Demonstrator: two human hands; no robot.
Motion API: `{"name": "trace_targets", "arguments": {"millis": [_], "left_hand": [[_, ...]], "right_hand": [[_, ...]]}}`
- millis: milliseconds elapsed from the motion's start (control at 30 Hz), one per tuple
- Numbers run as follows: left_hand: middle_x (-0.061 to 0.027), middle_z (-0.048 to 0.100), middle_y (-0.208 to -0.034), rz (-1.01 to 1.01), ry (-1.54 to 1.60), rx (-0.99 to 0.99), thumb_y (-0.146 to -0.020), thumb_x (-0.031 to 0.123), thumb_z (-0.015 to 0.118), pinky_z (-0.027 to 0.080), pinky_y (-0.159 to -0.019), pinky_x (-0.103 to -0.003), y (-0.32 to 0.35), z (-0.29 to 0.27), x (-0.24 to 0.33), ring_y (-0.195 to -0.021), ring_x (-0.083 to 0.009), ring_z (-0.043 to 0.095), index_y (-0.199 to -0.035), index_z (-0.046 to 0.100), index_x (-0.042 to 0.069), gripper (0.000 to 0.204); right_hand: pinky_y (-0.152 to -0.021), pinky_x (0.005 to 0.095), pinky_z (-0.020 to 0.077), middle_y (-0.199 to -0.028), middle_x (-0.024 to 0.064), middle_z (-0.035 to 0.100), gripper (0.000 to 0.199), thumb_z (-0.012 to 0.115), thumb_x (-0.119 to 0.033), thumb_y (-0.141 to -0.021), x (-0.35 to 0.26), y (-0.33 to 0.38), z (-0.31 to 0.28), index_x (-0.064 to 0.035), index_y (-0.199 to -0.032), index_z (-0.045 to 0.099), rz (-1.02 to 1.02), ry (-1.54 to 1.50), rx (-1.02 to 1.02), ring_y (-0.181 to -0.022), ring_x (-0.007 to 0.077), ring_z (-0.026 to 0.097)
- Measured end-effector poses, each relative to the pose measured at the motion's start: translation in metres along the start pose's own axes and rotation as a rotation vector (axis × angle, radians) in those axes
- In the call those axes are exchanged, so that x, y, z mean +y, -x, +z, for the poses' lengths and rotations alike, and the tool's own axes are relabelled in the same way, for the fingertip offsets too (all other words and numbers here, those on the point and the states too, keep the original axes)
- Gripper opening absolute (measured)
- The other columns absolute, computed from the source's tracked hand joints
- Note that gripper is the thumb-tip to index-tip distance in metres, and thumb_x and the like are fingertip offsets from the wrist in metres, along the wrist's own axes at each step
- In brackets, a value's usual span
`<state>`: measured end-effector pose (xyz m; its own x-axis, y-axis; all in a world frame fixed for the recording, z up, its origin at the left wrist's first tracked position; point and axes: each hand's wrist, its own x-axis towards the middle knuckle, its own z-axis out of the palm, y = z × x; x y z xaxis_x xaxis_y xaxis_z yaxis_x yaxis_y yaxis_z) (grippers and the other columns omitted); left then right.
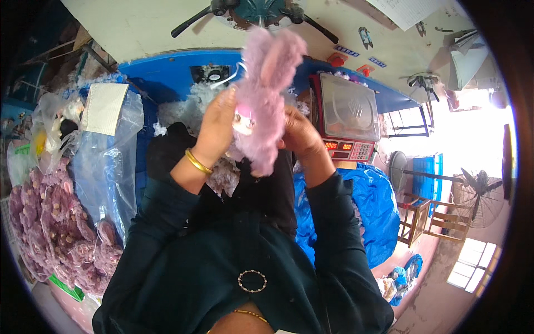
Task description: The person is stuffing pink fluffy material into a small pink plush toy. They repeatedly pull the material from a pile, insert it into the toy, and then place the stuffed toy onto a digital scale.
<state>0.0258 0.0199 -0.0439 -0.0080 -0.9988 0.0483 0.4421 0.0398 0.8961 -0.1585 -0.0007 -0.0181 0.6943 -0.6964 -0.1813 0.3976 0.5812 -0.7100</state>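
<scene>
A pinkish-purple plush rabbit toy (266, 119) with long fluffy ears and a small pale face is held up in front of me. My left hand (219, 119) grips its left side, beside the face, with the thumb on the fur. From the right, my right hand (302, 132) is closed on the other side of the body, its fingertips partly hidden by fur. The toy's ears point away from me, toward a metal machine head (260, 10) at the far edge. A bit of white cord shows near the toy's left side.
A red digital scale (349, 149) with a clear cover stands to the right. White stuffing (192, 106) lies by the blue bench edge. Many purple plush pieces (58, 222) are heaped at the left beside a clear plastic bag (108, 167). A blue bag (372, 217) sits at my right.
</scene>
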Motion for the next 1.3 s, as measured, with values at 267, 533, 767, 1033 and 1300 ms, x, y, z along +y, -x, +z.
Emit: {"name": "trace_targets", "arguments": {"millis": [267,533,767,1033,1300], "left_hand": [[-0.0036,0.062,-0.095,-0.099,0.218,0.11,-0.095,0.02,0.052,0.049,-0.074,-0.027,0.023,0.026,0.026,-0.084,-0.0119,0.059,-0.114,0.057,0.002,0.027],[-0.009,0.063,-0.111,-0.495,0.59,-0.192,-0.097,0.04,0.047,0.052,-0.085,-0.033,0.002,0.009,0.025,-0.099,-0.0203,0.062,-0.119,0.054,0.002,0.044],[-0.0048,0.062,-0.098,-0.053,-0.108,-0.025,-0.094,0.027,0.056,0.053,-0.066,-0.028,-0.007,0.022,0.02,-0.083,-0.0147,0.062,-0.113,0.053,0.005,0.029],[-0.0196,0.057,-0.094,0.363,-1.118,-0.08,-0.079,0.018,0.069,0.048,-0.069,-0.038,0.0,0.018,0.025,-0.08,-0.0365,0.057,-0.103,0.053,-0.003,0.036],[-0.0066,0.061,-0.099,-0.357,0.386,-0.138,-0.096,0.017,0.052,0.056,-0.08,-0.035,-0.004,-0.001,0.037,-0.091,-0.0167,0.064,-0.111,0.054,0.001,0.022]], "right_hand": [[-0.052,0.0328,0.0422,-0.068,0.0052,0.058,0.022,0.064,-0.023,-0.087,0.001,-0.005,0.028,-0.0024,-0.093,0.058,-0.16,0.902,0.231,-0.057,0.0178,0.054],[-0.053,0.0422,0.0428,-0.064,0.0131,0.055,0.026,0.067,-0.028,-0.072,-0.021,-0.01,0.047,-0.0074,-0.06,0.055,-0.579,1.7,0.271,-0.062,0.0332,0.057],[-0.051,0.0429,0.0436,-0.063,0.0119,0.058,0.03,0.066,-0.039,-0.064,-0.076,-0.12,-0.006,-0.01,-0.059,0.059,-0.839,1.859,0.625,-0.06,0.0334,0.058],[-0.05,0.039,0.0405,-0.059,0.0156,0.05,0.028,0.067,-0.027,-0.066,-0.057,-0.104,-0.004,-0.0038,-0.059,0.053,-0.926,1.658,0.601,-0.053,0.0305,0.052],[-0.056,0.0432,0.0449,-0.066,0.0185,0.058,0.03,0.064,-0.034,-0.068,-0.05,-0.074,0.028,-0.0052,-0.062,0.061,-0.448,1.603,0.704,-0.063,0.0374,0.058]]}}
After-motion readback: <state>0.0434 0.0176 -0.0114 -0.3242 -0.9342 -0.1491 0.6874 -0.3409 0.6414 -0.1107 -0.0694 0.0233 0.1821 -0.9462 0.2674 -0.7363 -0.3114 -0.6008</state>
